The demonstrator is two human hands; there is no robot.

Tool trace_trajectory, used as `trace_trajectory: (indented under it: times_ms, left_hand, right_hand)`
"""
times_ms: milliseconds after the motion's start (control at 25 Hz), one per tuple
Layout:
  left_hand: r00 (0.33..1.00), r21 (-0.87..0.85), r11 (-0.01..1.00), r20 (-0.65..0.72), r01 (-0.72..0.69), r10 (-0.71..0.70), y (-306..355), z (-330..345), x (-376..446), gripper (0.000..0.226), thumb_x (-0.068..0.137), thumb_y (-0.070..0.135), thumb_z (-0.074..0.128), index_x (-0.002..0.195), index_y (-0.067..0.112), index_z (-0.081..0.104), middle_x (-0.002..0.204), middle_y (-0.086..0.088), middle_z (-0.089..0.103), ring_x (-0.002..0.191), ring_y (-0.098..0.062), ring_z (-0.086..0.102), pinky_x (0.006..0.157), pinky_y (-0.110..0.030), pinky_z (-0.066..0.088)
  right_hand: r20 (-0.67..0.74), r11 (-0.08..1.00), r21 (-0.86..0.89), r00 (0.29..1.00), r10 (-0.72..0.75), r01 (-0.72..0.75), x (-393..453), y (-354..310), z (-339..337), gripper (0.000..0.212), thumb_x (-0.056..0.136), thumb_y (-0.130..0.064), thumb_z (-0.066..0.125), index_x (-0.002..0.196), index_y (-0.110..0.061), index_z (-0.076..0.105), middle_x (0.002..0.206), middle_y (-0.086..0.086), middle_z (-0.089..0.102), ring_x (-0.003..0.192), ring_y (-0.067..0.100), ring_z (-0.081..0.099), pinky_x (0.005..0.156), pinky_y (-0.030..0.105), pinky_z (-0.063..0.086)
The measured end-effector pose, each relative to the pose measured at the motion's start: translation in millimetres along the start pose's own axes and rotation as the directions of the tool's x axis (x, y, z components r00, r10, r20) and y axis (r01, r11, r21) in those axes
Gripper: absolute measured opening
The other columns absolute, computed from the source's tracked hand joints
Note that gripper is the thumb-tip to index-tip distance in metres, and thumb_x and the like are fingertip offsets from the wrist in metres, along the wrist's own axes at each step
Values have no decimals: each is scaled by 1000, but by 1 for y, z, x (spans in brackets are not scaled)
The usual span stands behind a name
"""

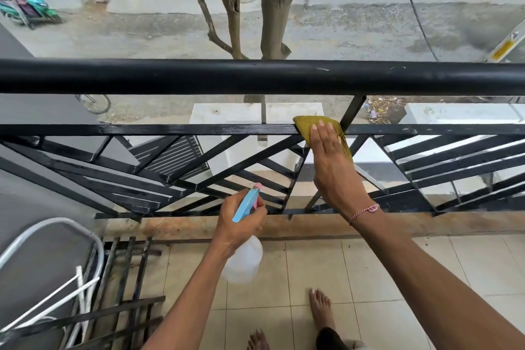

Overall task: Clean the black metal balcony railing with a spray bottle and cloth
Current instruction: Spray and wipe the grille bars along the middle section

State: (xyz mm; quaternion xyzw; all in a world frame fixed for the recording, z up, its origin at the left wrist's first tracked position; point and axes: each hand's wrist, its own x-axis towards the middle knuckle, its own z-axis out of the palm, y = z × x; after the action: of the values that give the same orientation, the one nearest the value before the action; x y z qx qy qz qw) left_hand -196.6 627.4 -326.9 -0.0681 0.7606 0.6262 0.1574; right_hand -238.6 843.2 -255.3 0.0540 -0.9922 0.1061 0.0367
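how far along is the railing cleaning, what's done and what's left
Looks done: the flat middle bar left of the cloth shines wet and streaked, as if already wiped. In hand: the right hand presses the yellow cloth onto that bar, while the left hand holds the spray bottle aimed at the diagonal slats. Left, probably: the round top rail looks dull and scuffed, and the right-hand panel shows pale marks.

Between the top rail [255,77] and the flat bar [170,129] below it runs a long open slot, broken only by a slanted post [352,111] just right of the cloth [306,125]. Under the flat bar, crossing diagonal slats [176,173] leave narrow triangular gaps. A loose grille [125,278] and white frame [56,264] crowd the floor [312,270] at left; the tiles at right lie open.
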Motion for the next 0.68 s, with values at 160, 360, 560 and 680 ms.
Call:
trace_trajectory:
  times_ms: [160, 360, 560, 680]
  left_hand:
    - [999, 24, 1000, -48, -8, 9, -22, 14, 3, 13, 82, 18, 72, 76, 26, 63, 80, -13, 61, 70, -23, 60, 62, -36, 57]
    - [987, -6, 999, -156, 50, -50, -44, 45, 4, 10, 84, 22, 77, 86, 25, 68, 86, -9, 63, 80, -24, 65, 66, -33, 62]
    - [969, 11, 999, -244, 40, -36, -71, 98, 27, 13, 90, 15, 77, 100, 15, 69, 88, -10, 63, 80, -24, 65, 64, -23, 56]
    - [953, 29, 1000, -302, -1, 10, -80, 132, 37, 13, 90, 13, 76, 98, 9, 66, 82, -4, 59, 74, -14, 62, 61, -18, 51]
  right_hand:
    - [-48, 998, 40, 998, -38, 40, -1, 10, 11, 80, 94, 10, 40, 159, -7, -3, 167, 12, -11, 149, 23, -20, 111, 42, -14]
    - [-185, 982, 78, 970, -155, 172, -2, 32, 31, 85, 82, 19, 40, 159, -3, 10, 167, 16, 4, 154, 33, 0, 117, 47, 0]
    - [-303, 909, 101, 883, -359, 404, 3, 62, 54, 72, 87, 20, 28, 156, 3, 19, 166, 21, 10, 154, 33, 3, 123, 52, 17]
    - [-298, 867, 113, 849, -436, 485, 15, 80, 65, 75, 83, 26, 30, 154, 6, 21, 164, 23, 12, 154, 34, 4, 122, 56, 23]
